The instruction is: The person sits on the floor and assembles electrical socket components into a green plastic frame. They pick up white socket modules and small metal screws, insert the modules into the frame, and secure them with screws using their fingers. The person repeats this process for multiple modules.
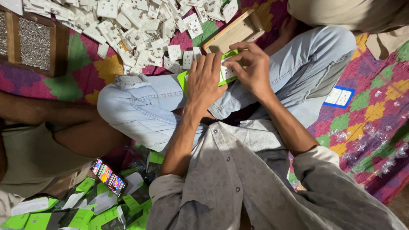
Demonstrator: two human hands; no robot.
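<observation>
He sits cross-legged, packing: the left hand [203, 83] presses flat on a green card sleeve [184, 80] on his knee, fingers spread, while the right hand [252, 68] pinches a white socket plate [228, 71] into it. Seating it likely needs a square push. At twelve o'clock lie the wooden tray [233, 30] and loose plates [136, 30], leaving little room.

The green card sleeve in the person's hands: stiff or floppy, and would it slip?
The green card sleeve looks thin, so probably light and bendy. The white switch plate inside likely stiffens it. Left hand lies flat on it and right hand pinches its edge, so slipping seems unlikely.
</observation>
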